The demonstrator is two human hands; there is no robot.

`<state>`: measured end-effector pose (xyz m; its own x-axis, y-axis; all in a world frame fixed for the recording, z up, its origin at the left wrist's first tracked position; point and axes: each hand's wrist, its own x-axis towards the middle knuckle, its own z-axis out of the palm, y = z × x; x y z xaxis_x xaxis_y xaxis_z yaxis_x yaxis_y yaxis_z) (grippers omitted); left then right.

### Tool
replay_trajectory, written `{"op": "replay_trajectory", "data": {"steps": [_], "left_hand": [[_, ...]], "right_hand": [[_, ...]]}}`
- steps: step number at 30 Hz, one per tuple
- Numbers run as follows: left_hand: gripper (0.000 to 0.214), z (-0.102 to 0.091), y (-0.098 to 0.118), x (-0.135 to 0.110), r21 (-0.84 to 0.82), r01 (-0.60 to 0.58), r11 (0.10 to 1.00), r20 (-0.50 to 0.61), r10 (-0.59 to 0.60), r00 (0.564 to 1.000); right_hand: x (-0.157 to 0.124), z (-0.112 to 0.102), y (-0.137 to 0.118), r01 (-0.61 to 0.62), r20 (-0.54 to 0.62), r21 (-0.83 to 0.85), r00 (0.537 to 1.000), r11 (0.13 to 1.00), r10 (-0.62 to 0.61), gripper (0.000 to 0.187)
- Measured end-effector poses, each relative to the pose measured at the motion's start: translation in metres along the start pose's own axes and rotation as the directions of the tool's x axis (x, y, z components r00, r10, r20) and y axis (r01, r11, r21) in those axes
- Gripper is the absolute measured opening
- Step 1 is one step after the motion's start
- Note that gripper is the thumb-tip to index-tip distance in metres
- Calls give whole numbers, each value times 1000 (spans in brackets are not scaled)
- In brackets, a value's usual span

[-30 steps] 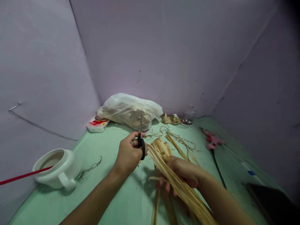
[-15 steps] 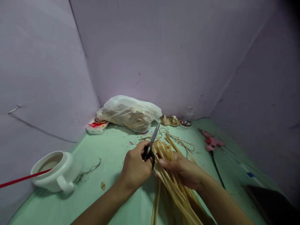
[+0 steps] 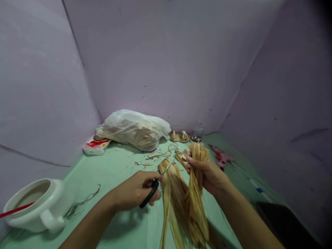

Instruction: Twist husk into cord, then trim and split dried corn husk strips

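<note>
My left hand [image 3: 136, 189] is closed around the black handles of a pair of scissors [image 3: 155, 183], whose blades point up and right toward a bunch of dried straw-coloured leaf strips [image 3: 181, 193]. My right hand [image 3: 207, 173] grips part of that bunch [image 3: 196, 155] near its upper end and holds it upright above the green table [image 3: 121, 166]. The rest of the strips hang down between my hands toward the front edge.
A white pot [image 3: 36, 204] with a red stick [image 3: 12, 210] stands at the left. A plastic bag of dried leaves [image 3: 132, 129] and a red-white box [image 3: 94, 146] lie at the back. A pink glue gun [image 3: 220, 156], small woven pieces [image 3: 179, 136] and loose scraps [image 3: 160, 154] lie nearby.
My left hand lowered the scissors and tilted them toward the strips. My right hand lifted part of the bunch upright. The view shifted left.
</note>
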<state>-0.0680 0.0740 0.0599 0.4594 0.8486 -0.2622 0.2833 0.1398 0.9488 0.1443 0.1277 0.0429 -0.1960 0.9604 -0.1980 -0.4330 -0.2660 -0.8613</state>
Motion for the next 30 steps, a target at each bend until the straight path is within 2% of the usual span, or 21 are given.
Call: {"op": "replay_trajectory", "data": {"steps": [2,4,9,13,16,23,26,30], "left_hand": [[25,3,-3,2,-8,19,1000,85,-18,996],[26,7,-6,5,-9,-8,1000,94,9,996],[27,10,-8,10,146,-134,980,-6,136,991],[22,8,-7,11,342,-151,927,-105,198,975],[24,10,-8,10,401,-157,903,-136,228,964],[26,13,-14,12,366,-164,916,-158,235,959],[27,11,-18,14,297,-146,943,-158,200,967],[31,11,-19,15,149,-83,985,-102,98,990]], "right_hand": [[-1,1,0,11,-3,17,1000,1000,-11,34],[-3,4,2,-14,19,-8,1000,1000,15,35],[-7,12,12,-31,54,-198,998,980,43,33],[-7,13,14,-20,20,-300,999,954,28,28],[-7,14,13,-33,13,-313,999,949,39,26],[-10,16,11,-41,-5,-333,999,942,41,25],[-9,15,10,-44,6,-322,999,946,49,25],[-8,13,10,-28,21,-332,999,943,37,24]]}}
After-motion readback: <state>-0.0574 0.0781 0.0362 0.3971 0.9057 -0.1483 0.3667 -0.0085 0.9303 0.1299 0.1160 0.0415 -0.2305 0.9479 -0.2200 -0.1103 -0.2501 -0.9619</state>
